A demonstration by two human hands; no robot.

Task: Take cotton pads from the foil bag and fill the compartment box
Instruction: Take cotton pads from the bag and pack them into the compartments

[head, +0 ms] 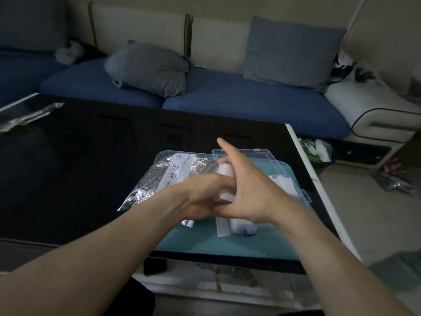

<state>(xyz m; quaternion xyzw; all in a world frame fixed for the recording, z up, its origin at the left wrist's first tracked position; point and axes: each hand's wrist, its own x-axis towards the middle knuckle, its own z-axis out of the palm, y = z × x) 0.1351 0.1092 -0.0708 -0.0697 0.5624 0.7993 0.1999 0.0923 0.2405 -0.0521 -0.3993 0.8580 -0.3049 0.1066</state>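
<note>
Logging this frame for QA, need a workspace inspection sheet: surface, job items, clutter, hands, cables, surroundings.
Surface: glossy black table with a teal mat at its near right.
Job's things: foil bag lying on the mat's left part; clear compartment box on the right, lid open, white pads inside; stack of cotton pads held between both hands.
Clutter: clear wrapper at the table's far left; white strip on the mat.
Hands: left hand grips the pads; right hand pinches them, index finger raised.
Cables: nothing seen.
Surroundings: blue sofa with grey cushions; bags and litter on the floor at right.
</note>
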